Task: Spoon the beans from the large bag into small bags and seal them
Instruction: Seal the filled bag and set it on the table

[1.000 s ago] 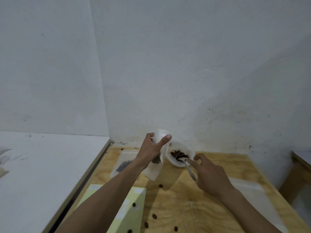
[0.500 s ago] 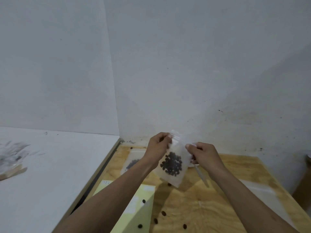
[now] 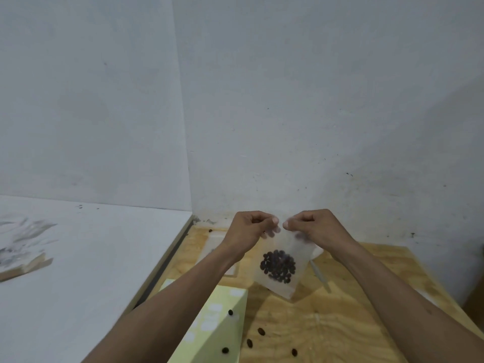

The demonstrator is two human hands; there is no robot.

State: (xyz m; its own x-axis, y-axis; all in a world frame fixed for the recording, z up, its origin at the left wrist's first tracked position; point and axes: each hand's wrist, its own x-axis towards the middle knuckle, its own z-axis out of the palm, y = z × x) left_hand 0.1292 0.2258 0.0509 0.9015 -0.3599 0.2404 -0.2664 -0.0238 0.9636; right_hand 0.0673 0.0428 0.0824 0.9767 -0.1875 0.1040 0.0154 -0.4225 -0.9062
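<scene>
A plywood table (image 3: 340, 323) stands against a pale wall (image 3: 288, 100), with a yellow sheet (image 3: 217, 328) lying at its near left. Above the table, the left hand (image 3: 246, 231) and right hand (image 3: 314, 229) hold a small bag (image 3: 285, 260) up by its top edge, each pinching it between thumb and curled fingers (thumbs almost meeting). Dark beans (image 3: 278, 266) cluster low inside it. Stray beans (image 3: 260, 331) dot the wood and sheet

Two bare forearms and hands (image 3: 281, 230), no sleeves or jewellery.
</scene>
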